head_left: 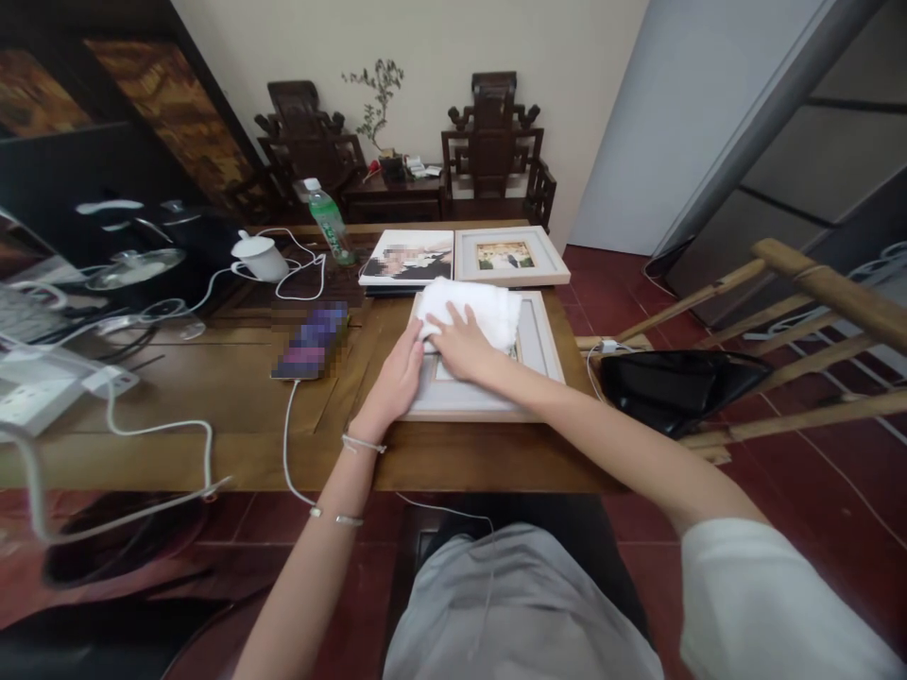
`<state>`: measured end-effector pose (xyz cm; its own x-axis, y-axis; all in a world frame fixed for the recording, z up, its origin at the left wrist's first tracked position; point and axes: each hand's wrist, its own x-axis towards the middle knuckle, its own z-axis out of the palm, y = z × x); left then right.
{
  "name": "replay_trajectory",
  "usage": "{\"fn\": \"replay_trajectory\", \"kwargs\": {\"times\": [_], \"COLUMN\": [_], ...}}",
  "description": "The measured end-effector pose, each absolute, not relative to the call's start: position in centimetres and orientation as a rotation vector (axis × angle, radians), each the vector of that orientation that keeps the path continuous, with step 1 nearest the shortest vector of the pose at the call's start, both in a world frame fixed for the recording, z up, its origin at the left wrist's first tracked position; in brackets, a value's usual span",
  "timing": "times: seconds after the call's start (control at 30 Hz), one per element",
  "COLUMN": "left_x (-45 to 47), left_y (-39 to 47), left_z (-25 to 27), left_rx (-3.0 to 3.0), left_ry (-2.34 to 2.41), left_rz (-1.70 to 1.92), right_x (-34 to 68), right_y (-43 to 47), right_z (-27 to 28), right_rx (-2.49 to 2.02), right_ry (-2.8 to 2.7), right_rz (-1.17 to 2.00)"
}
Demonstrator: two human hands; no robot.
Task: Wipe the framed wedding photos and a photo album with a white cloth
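Near frame: most of its print lay hidden beneath your right hand and the white cloth. Your left hand masked part of the left border; whether its fingertips touched the cloth could not be told. Pixel blocks obscured the screen of the phone and part of the photo panel. Within the far frame, the figures were too small for detail. Lettering on the bottle was blurred. The left edge cut off the power strip; the right, the bamboo chair.
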<state>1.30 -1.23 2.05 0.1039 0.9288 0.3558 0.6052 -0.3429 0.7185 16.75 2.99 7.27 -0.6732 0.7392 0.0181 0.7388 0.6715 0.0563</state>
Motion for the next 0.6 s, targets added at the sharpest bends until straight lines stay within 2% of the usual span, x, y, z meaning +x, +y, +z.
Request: {"fn": "replay_trajectory", "kwargs": {"times": [0.3, 0.6], "left_x": [1.2, 1.3], "left_y": [-1.0, -0.8], "left_z": [1.3, 0.9], "left_rx": [2.048, 2.107], "left_ry": [1.552, 1.542], "left_rz": [1.04, 1.05], "right_x": [22.0, 27.0], "right_y": [7.3, -0.5], "right_z": [7.2, 8.5], "right_rx": [1.433, 1.357], "right_ry": [2.764, 2.676], "right_rz": [0.304, 0.17]}}
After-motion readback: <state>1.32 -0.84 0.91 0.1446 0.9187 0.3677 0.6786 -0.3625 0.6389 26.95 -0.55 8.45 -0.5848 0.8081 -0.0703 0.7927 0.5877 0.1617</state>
